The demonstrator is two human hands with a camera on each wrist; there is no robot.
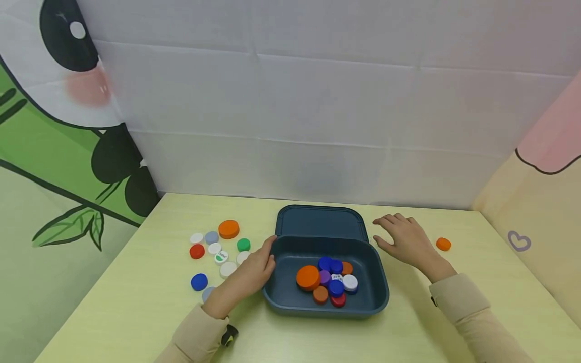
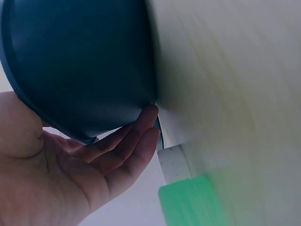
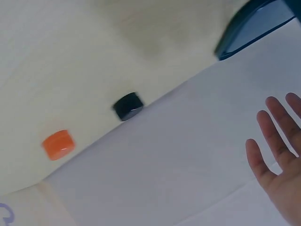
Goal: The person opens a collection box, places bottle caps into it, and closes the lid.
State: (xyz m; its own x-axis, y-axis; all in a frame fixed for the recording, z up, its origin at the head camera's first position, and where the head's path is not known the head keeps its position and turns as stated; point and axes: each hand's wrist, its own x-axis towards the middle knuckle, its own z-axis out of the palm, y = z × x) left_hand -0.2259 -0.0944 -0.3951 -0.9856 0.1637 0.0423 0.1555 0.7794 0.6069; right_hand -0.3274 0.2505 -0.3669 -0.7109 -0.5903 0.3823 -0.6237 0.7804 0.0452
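A dark blue plastic box [image 1: 290, 310] stands on the table with several bottle caps inside, among them a large orange cap [image 1: 307, 278] and a purple cap [image 1: 325, 277]. My left hand [image 1: 249, 272] holds the box by its left side. In the left wrist view its fingers [image 2: 136, 141] lie against the outer wall, and the thumb is at the rim. My right hand [image 1: 406, 242] hovers right of the box with fingers spread, holding nothing. Beyond it, an orange cap [image 1: 443, 244] and a black cap [image 3: 128, 106] lie on the table; the head view does not show the black one.
Directly behind the box lies its dark blue lid [image 1: 320, 222]. Several loose caps are scattered on the left, including a red cap [image 1: 197, 251], a blue cap [image 1: 199, 282] and a green cap [image 1: 243, 244]. A white cloth wall [image 1: 317, 111] borders the table's far edge.
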